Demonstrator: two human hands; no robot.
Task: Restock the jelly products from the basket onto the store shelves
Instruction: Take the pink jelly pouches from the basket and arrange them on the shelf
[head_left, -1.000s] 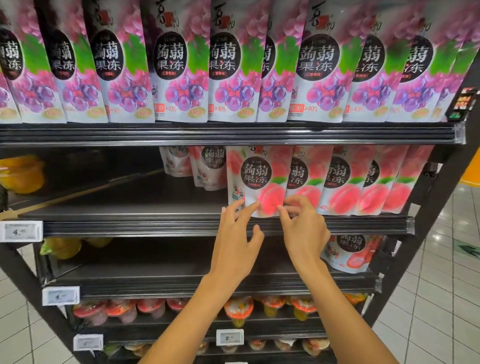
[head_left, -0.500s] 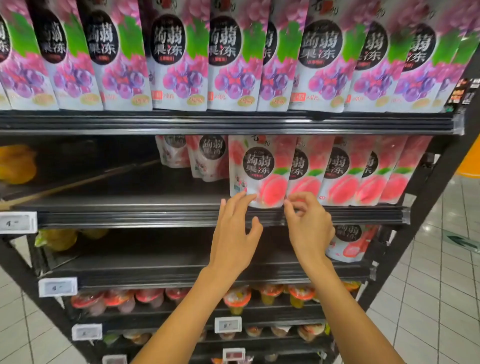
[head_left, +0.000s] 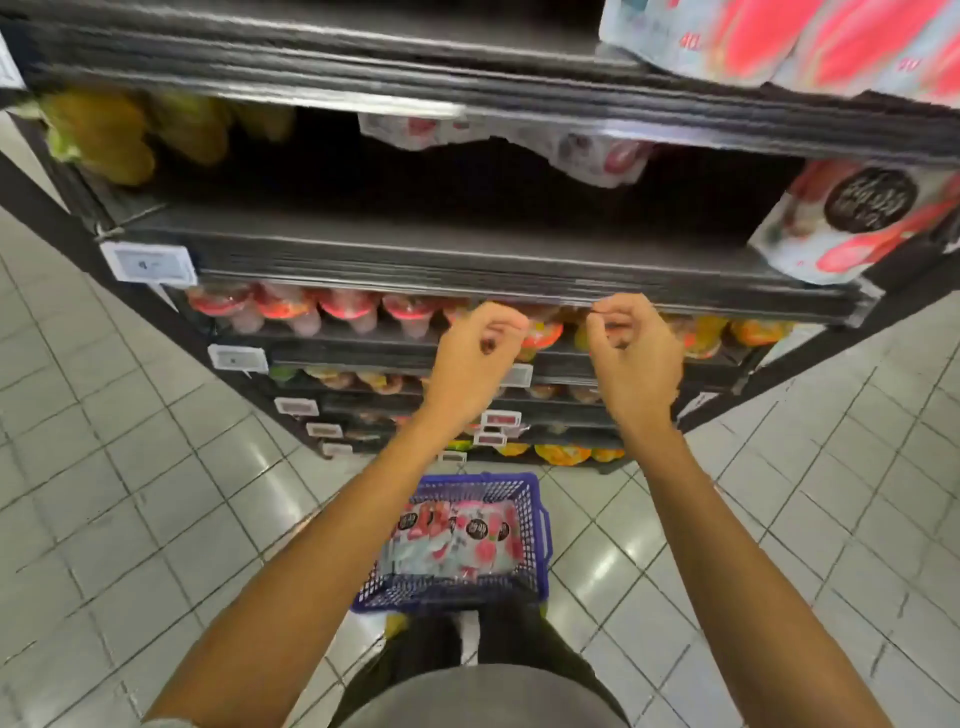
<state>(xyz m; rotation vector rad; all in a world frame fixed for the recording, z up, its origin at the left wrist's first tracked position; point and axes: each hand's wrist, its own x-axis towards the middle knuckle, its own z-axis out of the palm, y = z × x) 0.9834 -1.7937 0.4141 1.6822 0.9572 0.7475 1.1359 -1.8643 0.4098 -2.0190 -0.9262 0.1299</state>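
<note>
A blue plastic basket (head_left: 540, 525) stands on the tiled floor at my feet, with several peach jelly pouches (head_left: 457, 535) lying in it. My left hand (head_left: 470, 366) and my right hand (head_left: 636, 358) hang in front of the black shelves (head_left: 467, 270), above the basket, both with fingers loosely curled and holding nothing. More peach jelly pouches (head_left: 779, 36) stand on the shelf at the top right. One pouch (head_left: 852, 223) leans at the right end of the shelf below.
Jelly cups (head_left: 311, 309) with red and orange lids fill the lower shelves. Yellow packs (head_left: 119, 135) sit at the left of a mid shelf. White price tags (head_left: 148, 262) stick out from the shelf edges. Grey floor tiles lie on both sides of the basket.
My view has dropped from the upper shelves to the lower shelves and the floor basket. Both hands have left the peach pouch on the shelf, come down, and curled.
</note>
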